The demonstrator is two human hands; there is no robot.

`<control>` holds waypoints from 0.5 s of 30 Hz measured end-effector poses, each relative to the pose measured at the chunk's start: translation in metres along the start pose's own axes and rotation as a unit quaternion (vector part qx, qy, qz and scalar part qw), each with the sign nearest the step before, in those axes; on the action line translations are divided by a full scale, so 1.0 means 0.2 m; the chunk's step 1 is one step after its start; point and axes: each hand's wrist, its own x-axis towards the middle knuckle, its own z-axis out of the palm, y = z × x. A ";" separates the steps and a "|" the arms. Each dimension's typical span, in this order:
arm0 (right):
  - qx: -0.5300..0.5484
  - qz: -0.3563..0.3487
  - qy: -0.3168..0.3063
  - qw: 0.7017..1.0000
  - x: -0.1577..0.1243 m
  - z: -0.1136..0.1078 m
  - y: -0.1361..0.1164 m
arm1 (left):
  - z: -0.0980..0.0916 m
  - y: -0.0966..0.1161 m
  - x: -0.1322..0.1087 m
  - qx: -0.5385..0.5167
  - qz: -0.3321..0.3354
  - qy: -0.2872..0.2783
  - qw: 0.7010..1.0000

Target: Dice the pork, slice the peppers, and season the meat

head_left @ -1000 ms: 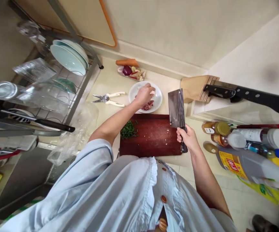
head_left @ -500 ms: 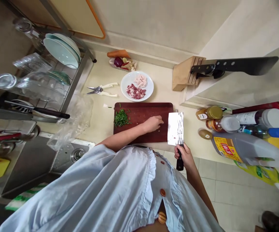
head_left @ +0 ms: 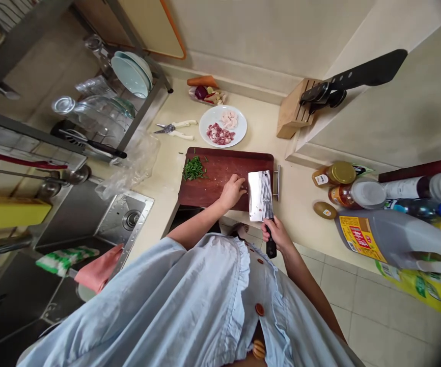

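Note:
My right hand (head_left: pixel 277 233) grips the black handle of a cleaver (head_left: pixel 260 195), whose broad blade lies flat over the near right part of the dark red cutting board (head_left: pixel 213 178). My left hand (head_left: pixel 231 190) rests on the board just left of the blade, fingers curled towards it; what they touch is too small to name. A small heap of chopped greens (head_left: pixel 193 168) sits at the board's far left corner. Behind the board stands a white plate (head_left: pixel 239 133) with cut meat.
Scissors (head_left: pixel 174 130) lie left of the plate. A carrot and vegetable pieces (head_left: pixel 205 87) sit by the wall. A knife block (head_left: pixel 293 109) is at the back right. Bottles and jars (head_left: pixel 377 199) crowd the right counter. A dish rack (head_left: pixel 125 97) and a sink (head_left: pixel 98 224) are on the left.
My left hand came back from the plate to the board beside the blade. The cleaver dropped from upright to lying flat over the board. The view shifted back and left.

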 end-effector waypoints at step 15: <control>-0.057 -0.113 -0.073 0.989 0.18 0.38 -0.56 | -0.44 -0.04 0.38 -0.007 0.174 0.226 0.958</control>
